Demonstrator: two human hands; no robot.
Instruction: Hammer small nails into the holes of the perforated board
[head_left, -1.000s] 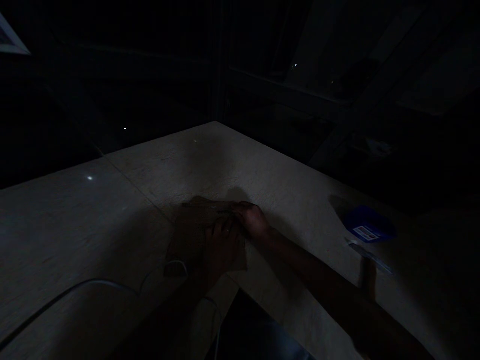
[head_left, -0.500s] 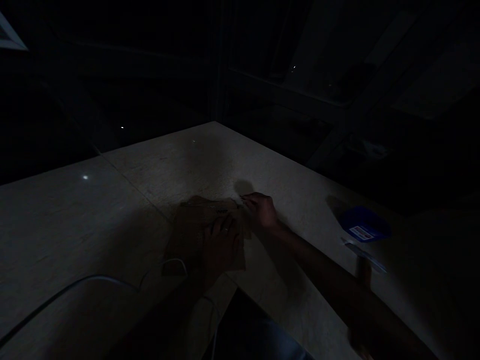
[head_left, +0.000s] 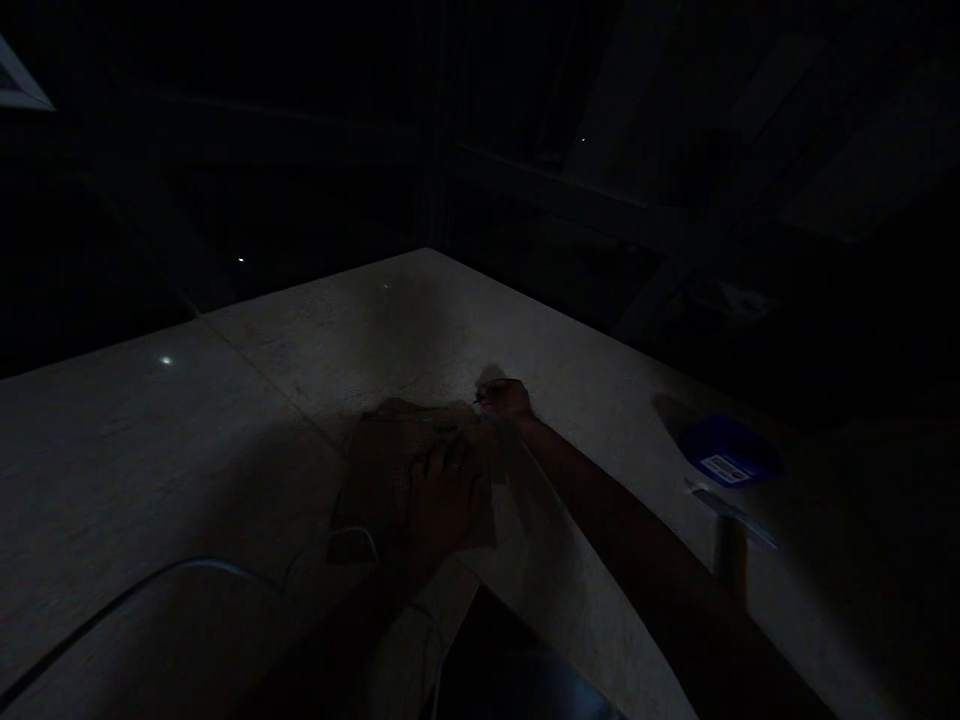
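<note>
In dim light, a piece of brown cardboard [head_left: 375, 470] lies flat on the pale surface [head_left: 300, 330]. My left hand [head_left: 442, 495] rests on it, palm down, with fingers spread and a ring showing. Close to the cardboard's far right corner is my right hand [head_left: 508, 398], its fingers pinched together. Something small and thin may stick out at the fingertips, but it is too dark to name. A thin cable [head_left: 202, 562] runs in from the left toward the cardboard's near edge.
At right stands a blue tub [head_left: 724, 440] with a white label. Just nearer lies a tool with a flat metal blade [head_left: 735, 515] and a brown handle, partly behind my right forearm. A dark panel [head_left: 517, 660] shows at the bottom. Beyond the surface's far edges it is nearly black.
My right hand has shifted slightly to the left, along the far right corner of the cardboard. My left hand stays pressed on the cardboard.
</note>
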